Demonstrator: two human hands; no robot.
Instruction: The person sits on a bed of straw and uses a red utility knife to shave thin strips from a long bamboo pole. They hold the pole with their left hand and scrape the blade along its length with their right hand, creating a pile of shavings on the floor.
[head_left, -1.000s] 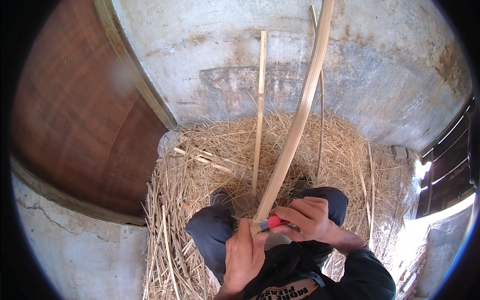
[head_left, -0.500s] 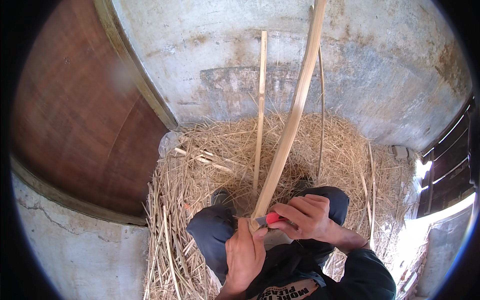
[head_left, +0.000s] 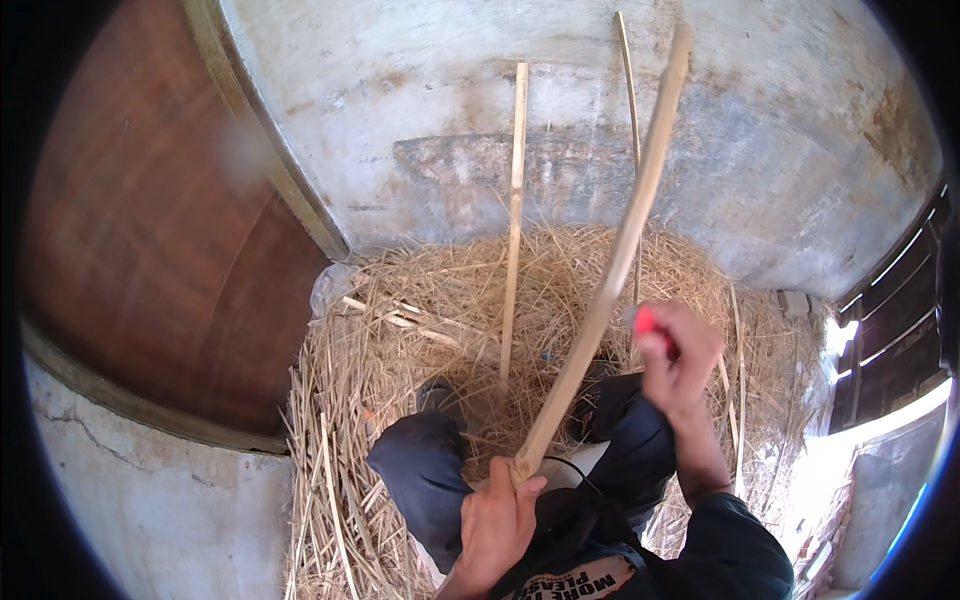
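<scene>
My left hand [head_left: 497, 522] is closed around the lower end of a long split bamboo pole [head_left: 606, 288]. The pole slants up and away to the right, its rounded outer face showing. To the right of the pole and apart from it, my right hand [head_left: 685, 362] is raised, fingers wrapped around a red-handled knife [head_left: 646, 322]. Motion smears the knife, and its blade barely shows.
Shavings and straw-like strips [head_left: 460, 290] cover the floor around my legs. A pale bamboo strip [head_left: 515, 215] and a thinner one [head_left: 632, 95] stand against the stained wall [head_left: 780, 130]. A brown door panel [head_left: 170, 230] is at left, dark slats [head_left: 897, 310] at right.
My right hand with the knife has moved off the pole's lower end, up and to the right. The pole has turned, and its top has swung right.
</scene>
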